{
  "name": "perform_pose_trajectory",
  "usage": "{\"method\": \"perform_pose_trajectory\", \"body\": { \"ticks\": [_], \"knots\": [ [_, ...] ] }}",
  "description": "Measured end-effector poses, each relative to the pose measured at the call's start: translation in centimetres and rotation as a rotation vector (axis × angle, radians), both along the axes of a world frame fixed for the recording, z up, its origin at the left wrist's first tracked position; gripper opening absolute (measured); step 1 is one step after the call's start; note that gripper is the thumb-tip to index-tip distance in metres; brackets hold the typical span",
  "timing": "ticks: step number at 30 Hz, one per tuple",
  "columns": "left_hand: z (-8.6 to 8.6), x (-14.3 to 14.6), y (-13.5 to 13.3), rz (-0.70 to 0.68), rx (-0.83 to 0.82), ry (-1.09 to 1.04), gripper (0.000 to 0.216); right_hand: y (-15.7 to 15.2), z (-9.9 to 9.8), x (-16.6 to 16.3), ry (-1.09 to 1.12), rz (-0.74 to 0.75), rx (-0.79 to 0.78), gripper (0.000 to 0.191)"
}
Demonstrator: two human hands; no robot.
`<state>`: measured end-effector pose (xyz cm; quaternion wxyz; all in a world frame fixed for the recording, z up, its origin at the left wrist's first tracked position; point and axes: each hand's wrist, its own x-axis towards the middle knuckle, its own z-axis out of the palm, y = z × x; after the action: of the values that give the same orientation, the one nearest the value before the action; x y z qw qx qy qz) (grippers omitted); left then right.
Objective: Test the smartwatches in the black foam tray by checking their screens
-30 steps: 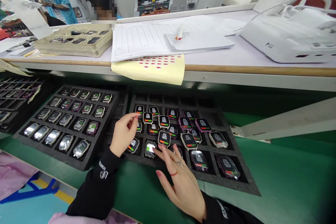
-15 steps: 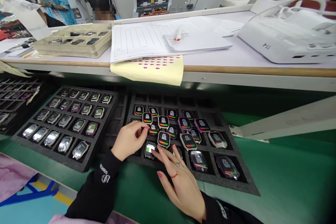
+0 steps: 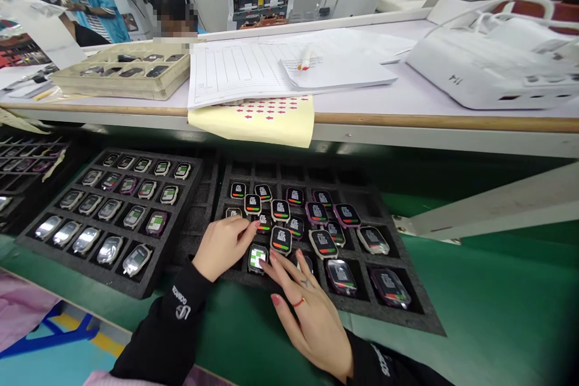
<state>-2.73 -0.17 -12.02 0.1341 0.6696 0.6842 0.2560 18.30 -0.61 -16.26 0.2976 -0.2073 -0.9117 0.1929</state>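
My right hand (image 3: 310,310) is open, its fingers spread over the front of a dark foam tray (image 3: 362,309). Its index fingertip rests on the lit screen of a smartwatch (image 3: 257,258), which shows a white and green pattern. Over the tray's left side, my left hand (image 3: 224,244) is curled, its thumb tip close to another watch (image 3: 265,223); what its fingers hold, if anything, is hidden. Several watches with dark screens and red-orange-green bars lie around both hands, such as a silver one (image 3: 281,240) and a purple one (image 3: 347,215). Some rest across the compartment walls.
Left of my hands, a second foam tray (image 3: 174,217) holds rows of watches. Above the green bench (image 3: 488,289) runs a shelf (image 3: 384,96) with papers (image 3: 235,69), a beige tray (image 3: 158,89) and a white device with cables (image 3: 493,75). People are in the background.
The touched watch's screen has changed from a white and green display to a checkered one. My left hand has lowered slightly, uncovering a watch behind it. My right hand has barely moved.
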Motion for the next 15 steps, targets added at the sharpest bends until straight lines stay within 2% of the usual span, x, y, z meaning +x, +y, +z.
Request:
{"method": "perform_pose_trajectory", "body": {
  "ticks": [5,15],
  "knots": [
    [-0.03,0.32,-0.21,-0.040,-0.018,0.035,0.048,0.00,-0.01,-0.16,-0.073,-0.020,0.060,0.061],
    [0.06,0.42,-0.27,-0.050,-0.015,0.053,0.049,-0.05,-0.10,-0.27,-0.053,-0.030,0.054,0.060]
  ]
}}
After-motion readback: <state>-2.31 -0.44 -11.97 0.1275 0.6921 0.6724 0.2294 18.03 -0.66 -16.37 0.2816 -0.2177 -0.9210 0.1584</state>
